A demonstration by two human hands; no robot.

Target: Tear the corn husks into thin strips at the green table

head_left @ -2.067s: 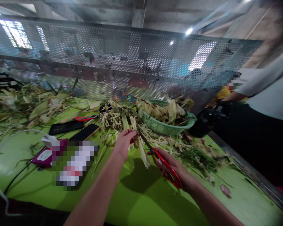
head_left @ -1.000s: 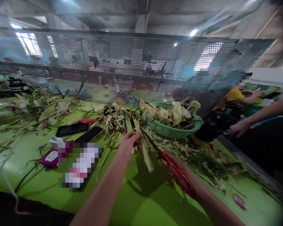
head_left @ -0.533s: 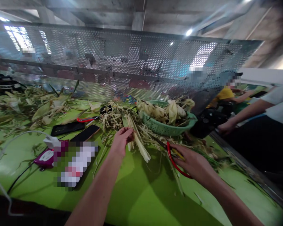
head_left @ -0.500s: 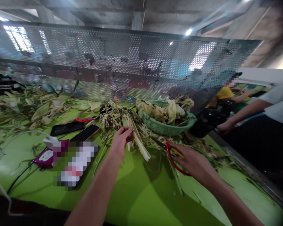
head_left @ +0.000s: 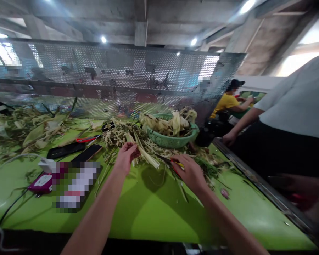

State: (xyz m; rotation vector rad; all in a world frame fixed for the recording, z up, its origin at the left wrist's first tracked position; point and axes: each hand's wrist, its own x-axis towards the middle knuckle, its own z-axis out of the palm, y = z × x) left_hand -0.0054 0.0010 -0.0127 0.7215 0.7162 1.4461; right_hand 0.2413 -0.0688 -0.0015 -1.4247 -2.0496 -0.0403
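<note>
My left hand (head_left: 127, 157) is closed on a pale dried corn husk (head_left: 149, 158), pinching it between thumb and fingers, its frayed end pointing right and towards me. My right hand (head_left: 190, 170) grips scissors with red and yellow handles (head_left: 175, 167). Their dark blades (head_left: 162, 158) point left, close to the husk's end; whether they touch it I cannot tell. Just behind my hands lies a heap of shredded husk bits (head_left: 119, 131). A green plastic basket (head_left: 170, 142) behind the scissors holds crumpled husks (head_left: 159, 123).
Left on the green tabletop (head_left: 154, 216) are phones (head_left: 87, 153), a red-handled cutter (head_left: 85, 139), a purple power strip (head_left: 40, 184) with a white charger (head_left: 47, 164), and more husks (head_left: 39, 129). A perforated metal screen (head_left: 108, 78) stands behind. A person in a light top (head_left: 297, 102) stands right.
The view has swung right, so the table things sit further left. My right hand has brought the scissors nearer the husk. My left hand keeps its hold on it.
</note>
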